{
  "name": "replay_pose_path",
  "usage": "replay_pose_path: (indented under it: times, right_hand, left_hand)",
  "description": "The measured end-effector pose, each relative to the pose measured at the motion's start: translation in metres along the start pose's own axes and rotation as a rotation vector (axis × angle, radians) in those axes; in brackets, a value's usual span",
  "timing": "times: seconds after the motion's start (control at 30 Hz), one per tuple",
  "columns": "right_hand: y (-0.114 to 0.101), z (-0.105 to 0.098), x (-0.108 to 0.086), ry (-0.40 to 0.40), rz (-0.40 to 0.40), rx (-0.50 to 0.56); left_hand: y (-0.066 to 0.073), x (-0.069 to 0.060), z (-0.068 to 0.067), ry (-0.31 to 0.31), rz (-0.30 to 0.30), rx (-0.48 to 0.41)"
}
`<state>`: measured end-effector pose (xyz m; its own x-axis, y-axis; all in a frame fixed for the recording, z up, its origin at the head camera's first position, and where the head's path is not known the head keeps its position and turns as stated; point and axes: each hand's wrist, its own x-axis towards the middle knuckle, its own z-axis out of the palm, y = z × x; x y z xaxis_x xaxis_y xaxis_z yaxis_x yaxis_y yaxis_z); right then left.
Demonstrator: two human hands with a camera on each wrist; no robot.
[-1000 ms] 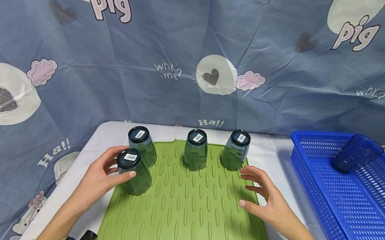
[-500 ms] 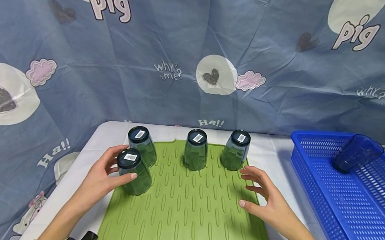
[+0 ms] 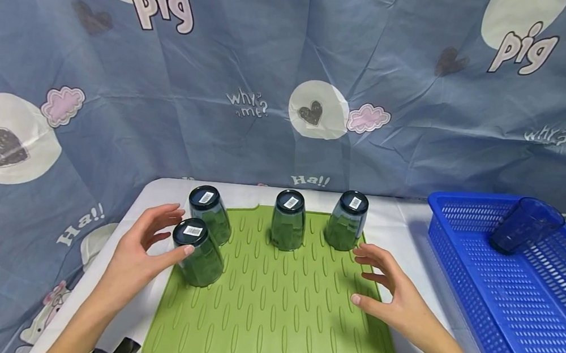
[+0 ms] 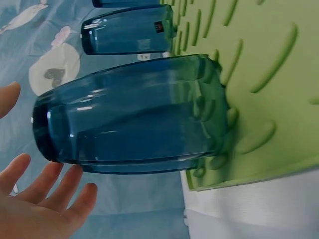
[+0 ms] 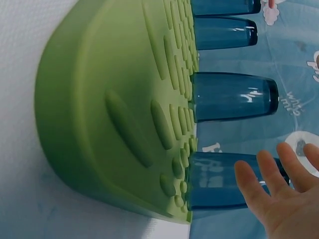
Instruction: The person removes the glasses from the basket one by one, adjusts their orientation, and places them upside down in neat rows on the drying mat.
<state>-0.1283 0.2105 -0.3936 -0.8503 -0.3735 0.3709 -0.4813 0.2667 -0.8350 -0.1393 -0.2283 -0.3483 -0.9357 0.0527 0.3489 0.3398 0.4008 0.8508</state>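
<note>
In the head view, several blue drinking glasses stand upside down on a green ridged mat (image 3: 269, 317). My left hand (image 3: 140, 251) is spread around the near side of the front left glass (image 3: 201, 262), its fingers loosely bent; the left wrist view shows gaps between the fingers and this glass (image 4: 134, 117). Close behind it stands the back left glass (image 3: 214, 218). My right hand (image 3: 394, 295) hovers by the mat's right edge, fingers apart and holding nothing, just in front of the right glass (image 3: 345, 225). The middle glass (image 3: 288, 225) is between them at the back.
A blue perforated plastic basket (image 3: 476, 297) stands on the white-covered table to the right, with another blue glass (image 3: 524, 225) leaning inside its far end. A printed blue curtain (image 3: 265, 152) hangs directly behind the table.
My left hand has loosened from the front left glass and shifted slightly left, with its fingers and thumb drawn back. The glasses and my right hand look unmoved.
</note>
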Motion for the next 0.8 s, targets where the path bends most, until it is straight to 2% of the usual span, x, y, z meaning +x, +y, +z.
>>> replay_pose_path:
  times: [0.2, 0.4, 0.63, 0.8]
  right_hand:
    - [-0.001, 0.0, 0.001, 0.003, -0.008, -0.017]
    - [-0.002, -0.001, 0.001, 0.018, -0.013, -0.019]
    - [-0.005, -0.003, 0.001, 0.043, -0.007, -0.021]
    - [-0.01, -0.003, 0.001, 0.051, -0.014, -0.008]
  left_hand:
    - [0.014, -0.001, -0.001, 0.045, 0.119, -0.041]
    - [0.027, -0.004, 0.001, 0.043, 0.2, -0.123]
    - [0.043, -0.012, 0.009, -0.022, 0.249, -0.225]
    - [0.047, -0.017, 0.017, -0.098, 0.325, -0.228]
